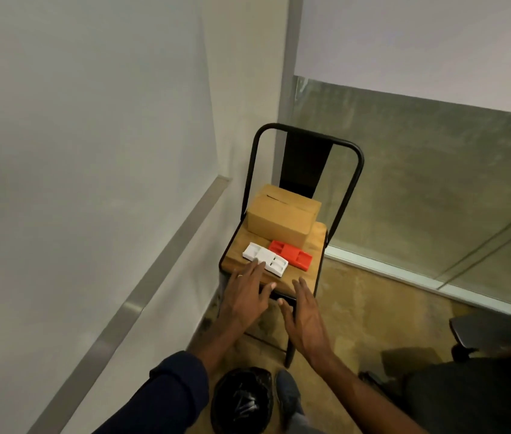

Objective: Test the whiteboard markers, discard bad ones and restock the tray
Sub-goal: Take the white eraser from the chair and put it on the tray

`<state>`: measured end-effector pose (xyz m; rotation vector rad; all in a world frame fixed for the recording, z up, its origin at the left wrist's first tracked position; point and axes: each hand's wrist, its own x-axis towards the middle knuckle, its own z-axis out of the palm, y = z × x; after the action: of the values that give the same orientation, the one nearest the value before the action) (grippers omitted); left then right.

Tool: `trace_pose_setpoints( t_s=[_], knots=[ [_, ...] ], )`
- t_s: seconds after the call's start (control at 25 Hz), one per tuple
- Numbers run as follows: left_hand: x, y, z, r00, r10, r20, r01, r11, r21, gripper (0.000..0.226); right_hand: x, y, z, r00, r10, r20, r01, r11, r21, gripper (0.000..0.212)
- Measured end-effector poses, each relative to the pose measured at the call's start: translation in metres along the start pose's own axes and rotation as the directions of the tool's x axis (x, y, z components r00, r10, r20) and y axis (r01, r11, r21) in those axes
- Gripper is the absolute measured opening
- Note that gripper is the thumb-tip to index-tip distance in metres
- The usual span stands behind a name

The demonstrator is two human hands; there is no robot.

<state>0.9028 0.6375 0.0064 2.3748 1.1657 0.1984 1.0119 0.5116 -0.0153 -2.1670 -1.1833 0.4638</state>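
The white tray [265, 261] lay on the chair seat [315, 241], long axis back-left to front-right, parallel to the red tray [290, 255]. Straight fingers [255, 267] of the left hand [245, 300] touched it; the right hand [306, 321] hovered, grip released.

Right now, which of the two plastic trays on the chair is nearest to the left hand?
The white tray: the left hand has its fingers at its near edge. The red tray lies behind it, untouched.
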Motion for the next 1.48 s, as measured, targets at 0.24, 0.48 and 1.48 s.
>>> trace_pose_setpoints(
  t_s=[0.24,0.48,1.48],
  knots=[
    [0.092,-0.016,0.028,0.97,-0.222,0.095,0.219,0.975,0.039,0.063,0.094,0.031,0.021,0.984,0.017,0.175,-0.035,0.994,0.1,0.061],
    [0.155,-0.048,0.053,0.891,-0.435,0.133,0.439,0.898,-0.006,0.069,0.132,0.063,0.057,0.935,0.091,0.342,-0.174,0.959,0.223,0.065],
    [-0.134,-0.057,0.031,0.568,-0.818,-0.095,0.524,0.448,-0.724,0.036,-0.033,-0.043,0.071,0.835,-0.145,0.531,0.021,0.972,0.232,0.064]
  ],
)
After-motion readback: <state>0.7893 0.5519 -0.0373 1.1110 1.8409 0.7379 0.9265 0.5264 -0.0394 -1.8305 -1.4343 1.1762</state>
